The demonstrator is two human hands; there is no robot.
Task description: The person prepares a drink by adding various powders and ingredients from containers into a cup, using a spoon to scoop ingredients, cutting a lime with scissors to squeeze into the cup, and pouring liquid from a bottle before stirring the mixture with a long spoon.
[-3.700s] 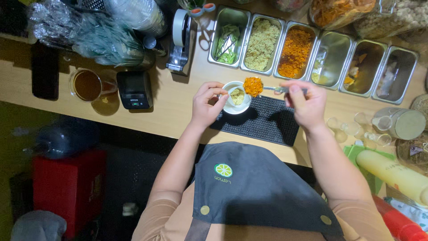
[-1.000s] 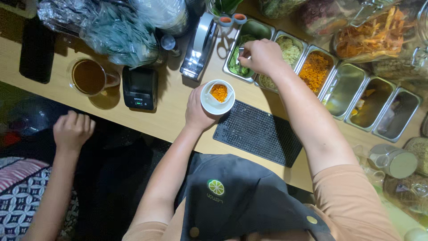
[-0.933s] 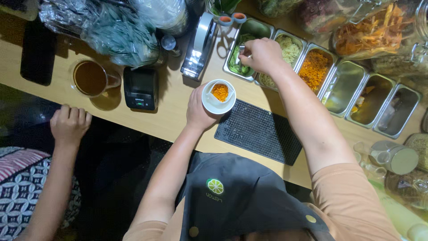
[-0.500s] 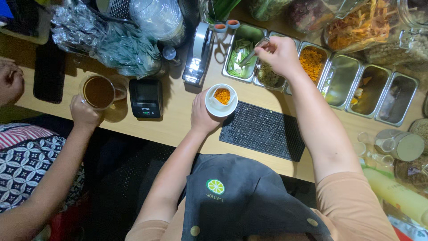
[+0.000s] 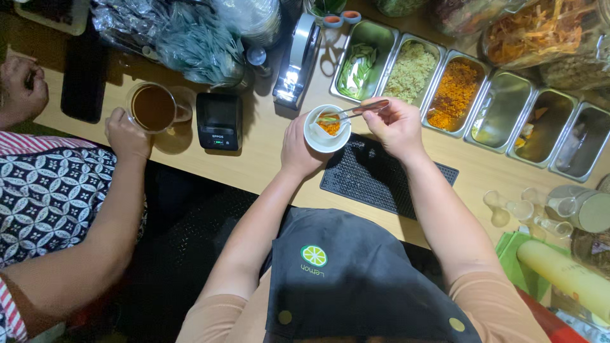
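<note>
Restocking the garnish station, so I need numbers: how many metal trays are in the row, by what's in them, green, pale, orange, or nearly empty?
Green filling: 1
Pale crumbly filling: 1
Orange filling: 1
Nearly empty, only scraps: 3
Total: 6 metal trays

A cup [image 5: 326, 127] sits left of the mat [image 5: 386, 182], trays [image 5: 469, 97] behind (a tape dispenser [image 5: 295, 61] leftward).

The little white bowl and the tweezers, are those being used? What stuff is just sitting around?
Being used:
left hand holding white bowl
right hand holding tweezers
tray of green pieces

Just sitting there:
black mat
small black device
empty metal tray
</note>
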